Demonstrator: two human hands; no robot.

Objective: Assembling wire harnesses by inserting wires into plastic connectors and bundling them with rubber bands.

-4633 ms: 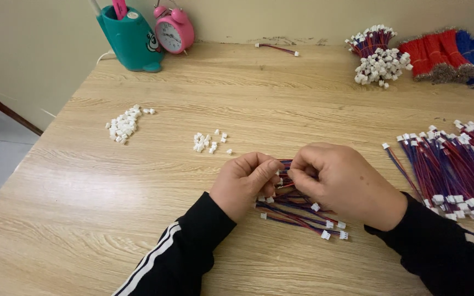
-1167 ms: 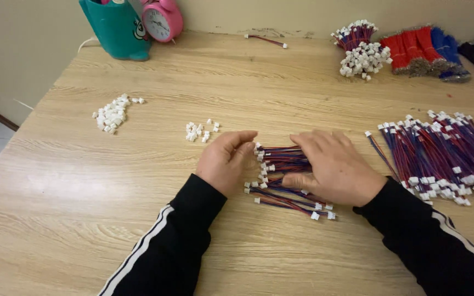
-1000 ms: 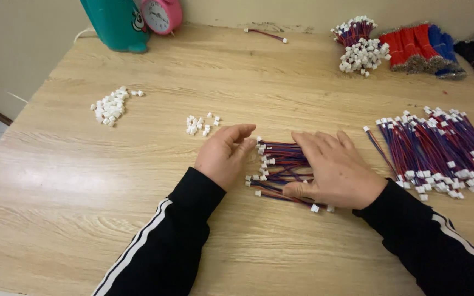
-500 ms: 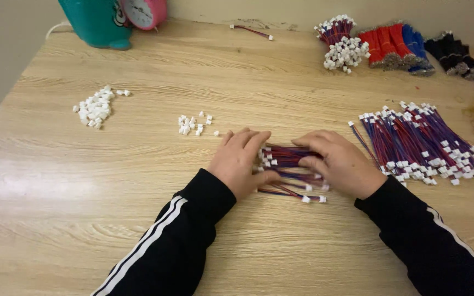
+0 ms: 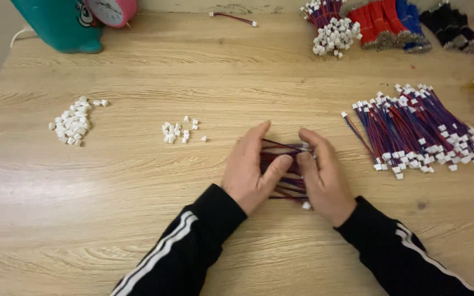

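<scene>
Both hands have drawn closer since half a second ago, left hand point(image 5: 252, 174) and right hand point(image 5: 325, 176) squeezing the wire bundle point(image 5: 282, 167) mid-worktop point(image 5: 138, 181). Each grip seems closed on it, gathering ends; evening them likely comes next.

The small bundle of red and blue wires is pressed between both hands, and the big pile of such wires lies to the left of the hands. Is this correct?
Not quite. The head view shows the big pile of wires to the right of the hands, not the left. The small bundle is indeed pressed between the left hand and the right hand.
</scene>
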